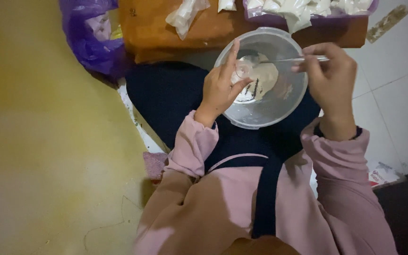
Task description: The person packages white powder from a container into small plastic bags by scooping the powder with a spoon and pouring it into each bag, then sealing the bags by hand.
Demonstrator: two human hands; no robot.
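Pink sleeves (242,212) fill the bottom of the view, with a dark apron strap down the middle. Above them, on the lap, sits a clear bowl (289,101) holding a small heap of white powder (266,78).

Left hand (219,87) is over the bowl's left rim, fingers closed on a small clear bag (244,70) held just above the powder, its mouth turned toward the right hand. Right hand (332,75) pinches a thin metal spoon (284,60) by its handle; the spoon lies level across the bowl, its tip close to the bag's mouth. Whether there is powder on the spoon cannot be told.

To do this well, I judge that the bag should stay low over the bowl, so anything spilled falls back in. The left fingers should keep the mouth spread wide and steady. The spoon should go a little inside the mouth before it tips, with a slow turn of the wrist.

Beyond the bowl stands a brown board (166,28) with a filled white packet (185,14) on it, and a purple tray (279,19) heaped with more packets. A purple plastic bag (90,42) lies at the board's left end, on a yellow floor (48,141).
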